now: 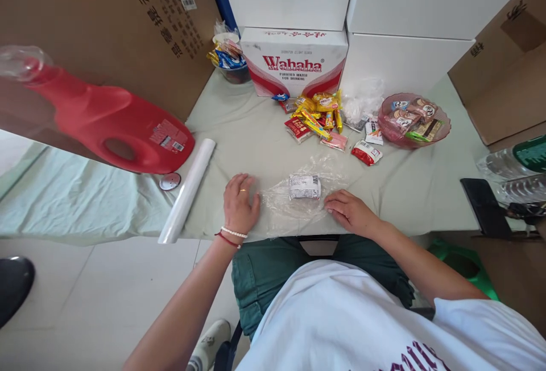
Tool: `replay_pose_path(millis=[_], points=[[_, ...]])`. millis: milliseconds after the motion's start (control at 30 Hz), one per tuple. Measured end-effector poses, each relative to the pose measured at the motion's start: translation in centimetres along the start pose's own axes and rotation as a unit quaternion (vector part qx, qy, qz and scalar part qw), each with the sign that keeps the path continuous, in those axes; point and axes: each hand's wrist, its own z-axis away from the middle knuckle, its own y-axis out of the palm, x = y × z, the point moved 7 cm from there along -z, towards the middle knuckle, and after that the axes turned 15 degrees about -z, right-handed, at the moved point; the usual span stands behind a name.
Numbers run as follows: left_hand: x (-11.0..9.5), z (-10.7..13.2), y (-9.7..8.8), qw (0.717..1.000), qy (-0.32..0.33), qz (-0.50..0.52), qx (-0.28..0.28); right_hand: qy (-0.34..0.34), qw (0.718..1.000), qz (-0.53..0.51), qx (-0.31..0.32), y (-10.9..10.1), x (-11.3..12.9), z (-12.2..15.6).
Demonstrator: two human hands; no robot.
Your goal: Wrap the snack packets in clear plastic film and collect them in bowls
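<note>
On the table in front of me lies a crinkled sheet of clear plastic film (284, 206). A small packet with a white printed label (304, 187) rests on the middle of it. My left hand (240, 203) is palm down on the cloth beside the film's left edge, fingers stretched forward and holding nothing. At the right edge of the film, my right hand (350, 210) lies with its fingers extended over the plastic, next to the packet. Left of my left hand is a white roll (187, 192), set at a slant.
Several wrapped snacks (318, 115) are piled ahead, near a pink bowl of snacks (413, 120) and a Wahaba-style water carton marked Wahaha (294, 64). A large red jug (123, 123) stands left. A black phone-like slab (485, 207) and plastic bottles (512, 172) are right.
</note>
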Motion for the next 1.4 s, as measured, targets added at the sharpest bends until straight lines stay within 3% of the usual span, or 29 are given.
replay_pose_path(millis=[133, 233, 367, 467, 533, 633, 733, 867, 933, 1033, 1167, 1267, 1333, 1400], points=[[-4.1, -0.6, -0.1, 0.993, 0.11, 0.01, 0.033, 0.002, 1.0, 0.014, 0.017, 0.1, 0.2, -0.4], [-5.6, -2.0, 1.3, 0.989, 0.129, 0.027, 0.066, 0.014, 1.0, 0.014, 0.009, 0.1, 0.3, 0.0], [-2.9, -5.2, 3.7, 0.996, -0.021, 0.066, 0.056, 0.035, 0.999, -0.005, 0.012, -0.3, 0.8, 0.7], [-0.1, -6.5, 3.8, 0.989, -0.138, 0.042, 0.005, 0.064, 0.996, -0.049, 0.04, -1.0, 1.4, 0.6], [0.5, -6.3, 2.8, 0.986, -0.159, 0.023, -0.051, 0.084, 0.995, -0.049, 0.021, -2.0, 1.7, -0.4], [-0.4, -5.0, 1.2, 0.987, -0.124, 0.044, -0.095, 0.112, 0.992, 0.042, -0.034, -3.2, 1.6, -2.9], [-0.9, -3.4, 1.3, 0.978, -0.162, 0.126, -0.038, 0.13, 0.984, 0.118, -0.026, -2.5, 0.9, -5.9], [-0.5, -1.9, 3.4, 0.931, -0.256, 0.234, 0.111, 0.156, 0.977, 0.139, 0.042, 0.1, -0.7, -8.7], [-0.4, -1.9, 4.0, 0.926, -0.247, 0.235, 0.162, 0.146, 0.977, 0.142, 0.061, 0.9, -0.9, -9.2], [0.1, -2.3, 4.1, 0.937, -0.226, 0.2, 0.178, 0.1, 0.983, 0.142, 0.059, 1.0, -0.2, -9.3], [0.8, -2.5, 3.6, 0.946, -0.232, 0.159, 0.159, 0.062, 0.988, 0.111, 0.09, 1.2, 0.2, -8.6], [0.8, -2.3, 1.7, 0.971, -0.211, 0.095, 0.057, 0.078, 0.986, 0.096, 0.115, 1.6, -0.3, -8.2], [-0.3, -1.8, -0.4, 0.989, -0.133, 0.027, -0.052, 0.089, 0.985, 0.092, 0.117, 1.8, -0.7, -8.1], [-2.2, -0.9, -1.7, 0.994, -0.007, -0.018, -0.105, 0.089, 0.985, 0.09, 0.116, 2.1, -1.0, -8.1]])
